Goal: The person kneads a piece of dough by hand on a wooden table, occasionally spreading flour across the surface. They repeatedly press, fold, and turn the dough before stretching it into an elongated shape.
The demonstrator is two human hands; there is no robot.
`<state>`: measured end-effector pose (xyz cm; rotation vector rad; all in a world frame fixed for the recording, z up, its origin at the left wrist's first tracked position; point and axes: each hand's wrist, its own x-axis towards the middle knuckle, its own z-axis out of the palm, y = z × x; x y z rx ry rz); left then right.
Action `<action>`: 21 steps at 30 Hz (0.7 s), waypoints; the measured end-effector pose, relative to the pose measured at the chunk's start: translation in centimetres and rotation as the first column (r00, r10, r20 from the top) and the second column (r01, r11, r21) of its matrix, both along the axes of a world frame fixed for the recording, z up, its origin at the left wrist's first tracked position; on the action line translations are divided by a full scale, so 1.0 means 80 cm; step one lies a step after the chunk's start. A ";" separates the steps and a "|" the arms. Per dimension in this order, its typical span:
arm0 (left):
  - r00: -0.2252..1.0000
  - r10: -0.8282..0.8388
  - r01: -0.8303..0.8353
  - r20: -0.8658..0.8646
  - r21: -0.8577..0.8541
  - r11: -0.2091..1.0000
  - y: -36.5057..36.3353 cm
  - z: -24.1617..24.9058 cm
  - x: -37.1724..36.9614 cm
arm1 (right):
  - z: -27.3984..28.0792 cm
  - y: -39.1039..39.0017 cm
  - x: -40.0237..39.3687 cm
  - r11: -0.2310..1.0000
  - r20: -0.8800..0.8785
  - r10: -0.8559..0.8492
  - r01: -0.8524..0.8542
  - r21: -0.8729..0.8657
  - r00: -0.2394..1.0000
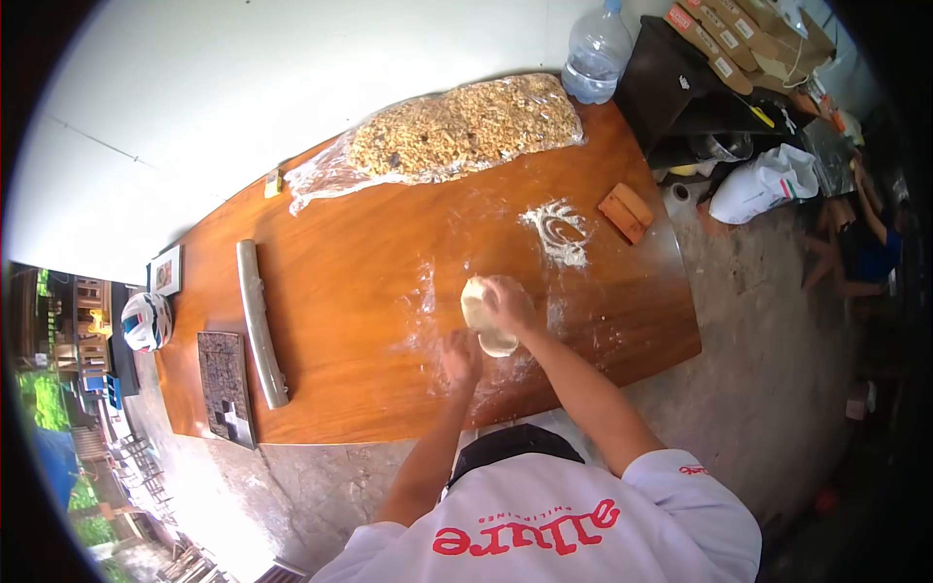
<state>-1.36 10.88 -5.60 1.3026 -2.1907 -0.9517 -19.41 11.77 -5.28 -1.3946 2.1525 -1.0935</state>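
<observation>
A flattened piece of pale dough (475, 309) lies on the wooden table (360, 321) near its front edge, partly covered by my right hand. My right hand (508, 305) is over the dough's right side, its fingers bent down and closed on it. At the dough's lower left edge is my left hand (462, 360), its fingers curled together. Whether the left fingers pinch the dough's edge is hidden. White flour is smeared on the wood around both hands, and a thicker patch of flour (561, 233) lies farther back to the right.
A large clear bag of brown crunchy pieces (466, 131) stretches along the wall, beside a water jug (595, 63). A reddish block (626, 213) sits at the right. Leftward are a long grey roll (261, 321), a dark panel (224, 384) and a helmet (147, 322).
</observation>
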 end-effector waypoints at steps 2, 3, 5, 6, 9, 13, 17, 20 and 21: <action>0.987 0.118 -0.123 -0.110 -0.043 0.991 -0.014 0.025 0.000 | 0.011 0.035 0.035 0.988 -0.201 0.105 -0.125 -0.090 0.974; 0.949 0.233 -0.252 -0.214 -0.070 0.965 -0.023 0.036 -0.006 | 0.018 0.055 0.049 0.988 -0.219 0.106 -0.128 -0.089 0.970; 0.946 0.251 -0.254 -0.206 0.013 0.967 -0.027 0.041 -0.013 | 0.032 0.099 0.072 0.963 -0.375 0.092 -0.179 -0.203 0.922; 0.978 0.048 -0.029 -0.202 0.100 0.995 -0.026 0.031 -0.012 | 0.041 0.118 0.077 0.955 -0.329 0.097 -0.181 -0.235 0.939; 0.945 -0.180 0.251 -0.272 0.253 0.934 0.016 0.045 -0.007 | 0.046 0.173 0.074 0.973 -0.268 0.026 -0.085 -0.213 0.963; 0.912 -0.405 0.409 -0.065 0.097 0.907 0.061 0.054 -0.018 | 0.043 0.216 0.073 0.992 -0.041 -0.110 0.108 -0.057 0.993; 0.887 -0.343 0.282 -0.309 -0.227 0.932 0.095 0.013 -0.025 | 0.034 0.193 0.110 0.890 -0.106 -0.435 0.409 -0.203 0.894; 0.882 -0.438 0.421 -0.175 -0.125 0.898 0.075 0.023 -0.021 | 0.003 0.182 0.122 0.900 -0.076 -0.416 0.398 -0.175 0.906; 0.879 -0.447 0.433 -0.166 -0.114 0.894 0.063 0.014 -0.019 | -0.005 0.178 0.119 0.897 -0.066 -0.426 0.411 -0.164 0.902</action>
